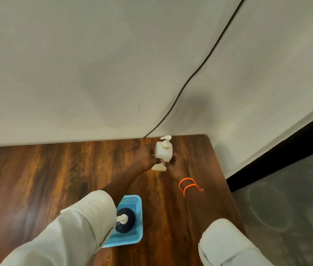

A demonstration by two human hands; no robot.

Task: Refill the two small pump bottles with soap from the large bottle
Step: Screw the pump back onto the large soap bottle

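From the head view, both arms are stretched out to the far right corner of the wooden desk (55, 169), where two small white pump bottles stand close together near the wall. The left hand (148, 158) comes in from the left and looks wrapped around the side of the taller pump bottle (163, 150), its fingers curled at the bottle's left edge. The right hand (172, 164), its wrist wound with an orange cord (189, 186), reaches the same spot from the right; it blends into the dark wood, so I cannot tell whether it grips anything or just rests there. A second, lower white bottle (158, 167) peeks out between the two hands, partly hidden. Nearer the person, a blue tray (137, 200) holds a dark round bottle with a white pump, likely the large soap supply, half covered by the left sleeve. I judge this is the fetching step: the small bottles are being gathered. Next they need bringing near and their pumps unscrewing, kept upright.
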